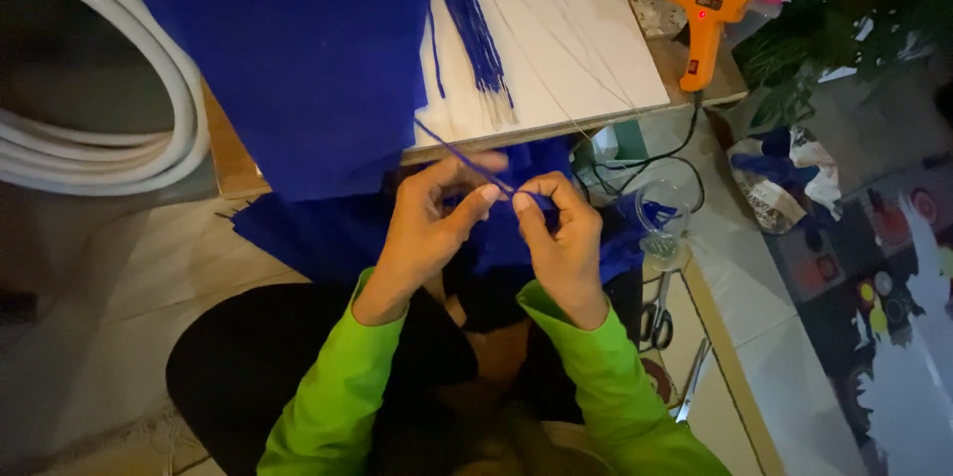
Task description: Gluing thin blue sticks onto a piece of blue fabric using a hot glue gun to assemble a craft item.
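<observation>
Two hands, one blue strip

Head view: both my hands pinch one thin blue strip (475, 166). My left hand (425, 228) and right hand (558, 238) meet fingertip to fingertip at its near end. Its long axis runs up-left toward the blue felt sheet (288, 59). I count one orange glue gun (703, 19), one pair of scissors (655, 315).

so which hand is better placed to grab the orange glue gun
Right. The right hand is on the same side as the glue gun; the left hand would have to cross over while both pinch the blue strip.
</observation>
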